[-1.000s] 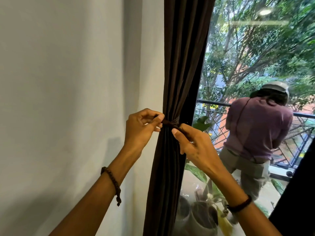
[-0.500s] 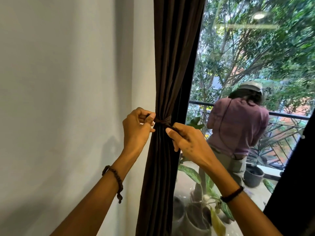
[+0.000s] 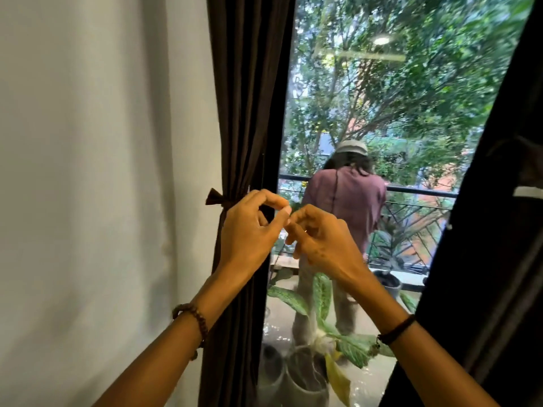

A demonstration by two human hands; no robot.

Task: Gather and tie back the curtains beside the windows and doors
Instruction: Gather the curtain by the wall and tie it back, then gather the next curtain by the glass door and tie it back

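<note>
Currently: the dark brown pleated fabric curtain [image 3: 246, 113] hangs with its long axis vertical, running from the top of the view to the bottom. It is gathered into one narrow bundle and cinched at mid-height by a thin brown fabric tie-back [image 3: 219, 201]. A short flared tail of the tie points left, off the curtain's left edge and over the plain white wall [image 3: 102, 171].

The left hand [image 3: 249, 233] is in front of the curtain's right edge, just below the tie. Its thumb and forefinger tips meet in a ring with nothing visible between them, and it is not on the tie. The right hand [image 3: 323, 245] is just right of the curtain, over the window glass [image 3: 382, 98]. Its fingers [image 3: 296, 230] are curled inward, with tips close to the left hand's. They are blurred, so I cannot tell whether they hold anything.

A brown bead bracelet [image 3: 192, 317] is on the left wrist, and a dark cord band [image 3: 396, 329] is on the right.

Right of the curtain, beyond the glass:
- a person in a mauve shirt and pale cap [image 3: 343, 201], back to the camera
- a black metal balcony railing [image 3: 420, 190]
- a potted plant with striped green leaves [image 3: 321, 292], low near the curtain's foot

A second dark curtain [image 3: 484, 259] slants along the far right, well apart from the first.
</note>
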